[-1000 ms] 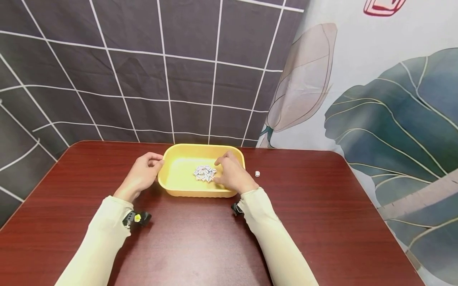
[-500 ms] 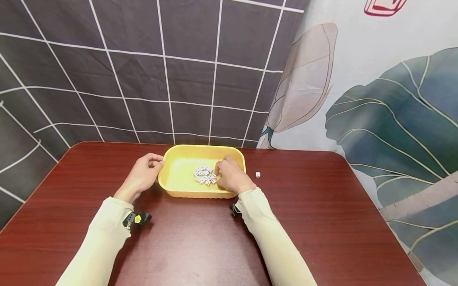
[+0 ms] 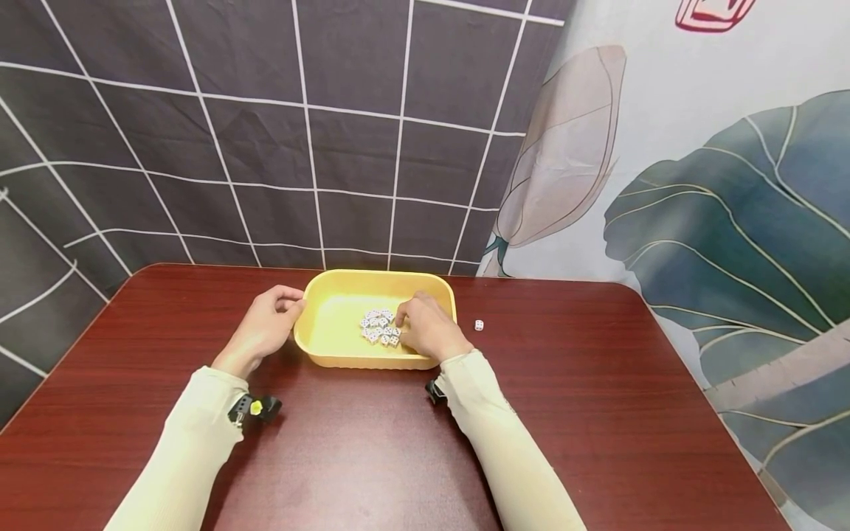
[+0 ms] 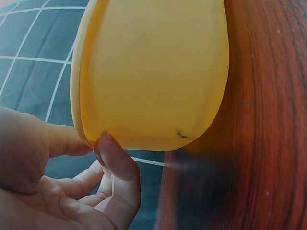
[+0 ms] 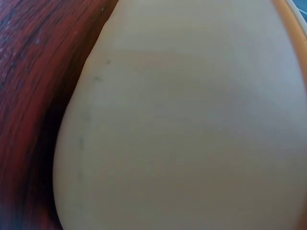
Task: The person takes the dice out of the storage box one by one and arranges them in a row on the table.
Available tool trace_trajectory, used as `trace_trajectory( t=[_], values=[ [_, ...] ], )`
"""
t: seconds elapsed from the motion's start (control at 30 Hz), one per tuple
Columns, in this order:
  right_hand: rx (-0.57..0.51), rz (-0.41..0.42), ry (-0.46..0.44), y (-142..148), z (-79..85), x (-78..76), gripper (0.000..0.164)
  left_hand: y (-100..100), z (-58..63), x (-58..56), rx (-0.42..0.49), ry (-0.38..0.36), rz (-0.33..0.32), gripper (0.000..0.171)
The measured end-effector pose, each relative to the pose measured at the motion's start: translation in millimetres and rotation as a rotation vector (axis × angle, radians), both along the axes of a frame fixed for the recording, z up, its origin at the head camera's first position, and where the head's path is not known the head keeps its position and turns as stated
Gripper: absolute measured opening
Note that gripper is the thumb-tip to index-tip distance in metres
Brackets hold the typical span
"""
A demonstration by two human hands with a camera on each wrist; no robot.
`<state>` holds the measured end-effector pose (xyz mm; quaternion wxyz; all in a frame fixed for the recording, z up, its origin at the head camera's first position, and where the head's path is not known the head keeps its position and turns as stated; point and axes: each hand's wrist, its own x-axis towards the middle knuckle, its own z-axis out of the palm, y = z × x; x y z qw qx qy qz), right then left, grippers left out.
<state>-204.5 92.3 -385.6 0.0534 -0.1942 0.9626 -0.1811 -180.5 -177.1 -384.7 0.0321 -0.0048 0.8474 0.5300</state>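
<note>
Dark red tabletop (image 3: 372,442) spreads nearest, before the yellow tray (image 3: 332,328), whose long axis runs left to right. Inside the tray's right end, the right hand (image 3: 428,324) has its fingers bent down; whether they hold anything, I cannot tell. Well apart, the left hand (image 3: 265,324) pinches the tray's left rim. On the tray's floor, the cluster of dice (image 3: 383,322) lies just left of the right hand, the nearer one. One single die (image 3: 479,324) rests right of the tray. Behind the tray hangs dark gridded cloth (image 3: 352,147). Only the left wrist view shows a fingertip (image 4: 110,148) against the tray's outer wall; the right wrist view shows outer wall, no fingers.
</note>
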Motion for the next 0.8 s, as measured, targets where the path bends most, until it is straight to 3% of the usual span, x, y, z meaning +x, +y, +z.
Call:
trace_trajectory(
  t=[0.3,0.8],
  values=[
    [0.000,0.015,0.024,-0.3,0.1,0.5,0.008,0.1,0.6,0.1,-0.001,-0.006,-0.003,0.035],
    [-0.094,0.019,0.066,3.4,6.0,2.4,0.013,-0.1,0.6,0.1,-0.002,-0.016,-0.007,0.036]
  ],
)
